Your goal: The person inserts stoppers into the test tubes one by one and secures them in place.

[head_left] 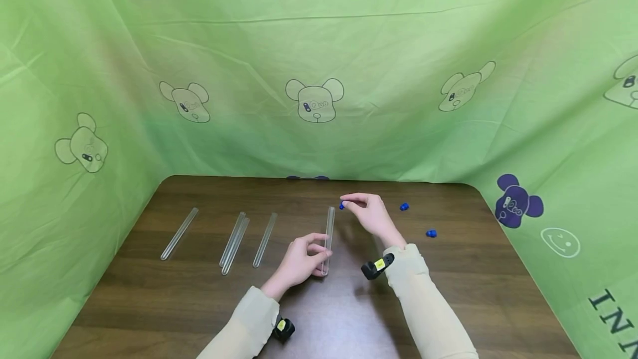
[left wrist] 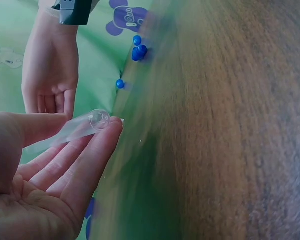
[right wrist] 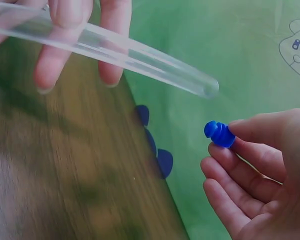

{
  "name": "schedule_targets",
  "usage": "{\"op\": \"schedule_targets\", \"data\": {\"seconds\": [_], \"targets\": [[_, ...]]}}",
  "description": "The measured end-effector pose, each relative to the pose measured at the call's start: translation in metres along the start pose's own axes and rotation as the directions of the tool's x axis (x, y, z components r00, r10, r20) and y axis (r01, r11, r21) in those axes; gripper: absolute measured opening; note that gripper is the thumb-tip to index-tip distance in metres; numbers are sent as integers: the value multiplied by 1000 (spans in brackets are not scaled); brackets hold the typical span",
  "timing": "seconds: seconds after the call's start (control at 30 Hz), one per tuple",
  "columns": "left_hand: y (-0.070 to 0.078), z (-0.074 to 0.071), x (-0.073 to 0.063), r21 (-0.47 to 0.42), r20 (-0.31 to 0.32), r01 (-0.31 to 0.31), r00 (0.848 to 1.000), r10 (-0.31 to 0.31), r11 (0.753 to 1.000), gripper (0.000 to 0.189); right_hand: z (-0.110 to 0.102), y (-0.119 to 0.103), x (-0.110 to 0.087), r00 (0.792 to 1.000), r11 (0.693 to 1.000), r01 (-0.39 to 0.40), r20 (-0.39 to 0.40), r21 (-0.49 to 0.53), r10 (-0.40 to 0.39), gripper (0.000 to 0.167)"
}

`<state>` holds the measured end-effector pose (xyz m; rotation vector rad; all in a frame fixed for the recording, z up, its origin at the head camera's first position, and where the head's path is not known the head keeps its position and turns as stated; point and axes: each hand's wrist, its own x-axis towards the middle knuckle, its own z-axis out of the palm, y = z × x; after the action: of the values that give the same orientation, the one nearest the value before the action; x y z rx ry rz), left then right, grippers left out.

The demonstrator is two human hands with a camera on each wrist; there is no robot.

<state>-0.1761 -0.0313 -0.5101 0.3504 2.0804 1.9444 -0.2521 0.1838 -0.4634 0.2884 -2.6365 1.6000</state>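
My left hand [head_left: 297, 261] holds a clear test tube [head_left: 330, 225] between thumb and fingers, tilted above the table. Its rounded bottom [left wrist: 99, 120] faces the left wrist camera. Between thumb and fingertips, my right hand [head_left: 370, 216] pinches a small blue ribbed stopper [right wrist: 220, 133]. In the right wrist view the stopper is close to the tube's open end [right wrist: 210, 88], with a gap between them. Two more blue stoppers, one farther back [head_left: 405, 206] and one nearer [head_left: 431, 234], lie to the right of my right hand.
Several clear test tubes lie on the brown wooden table [head_left: 164, 303] to the left: one at far left [head_left: 179, 234], two side by side [head_left: 236, 247], and a single one [head_left: 265, 240] nearer my left hand. Green printed cloth [head_left: 389, 143] hangs around the table's back and sides.
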Motion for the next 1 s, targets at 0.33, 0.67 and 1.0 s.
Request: {"op": "schedule_targets", "data": {"seconds": [0.33,0.67,1.0], "targets": [[1,4,-1,-9,4,-3,1000,3,1000,39,6,-8,2,1000,992,-29,-1,124,30,23],[2,7,-1,-16,1,3,1000,-3,1000,38,13,-11,1,998,983,-43,42,177,36,25],[2,7,0,-9,-2,8,1000,-8,1000,37,14,-15,0,999,981,-31,42,191,23,27]]}}
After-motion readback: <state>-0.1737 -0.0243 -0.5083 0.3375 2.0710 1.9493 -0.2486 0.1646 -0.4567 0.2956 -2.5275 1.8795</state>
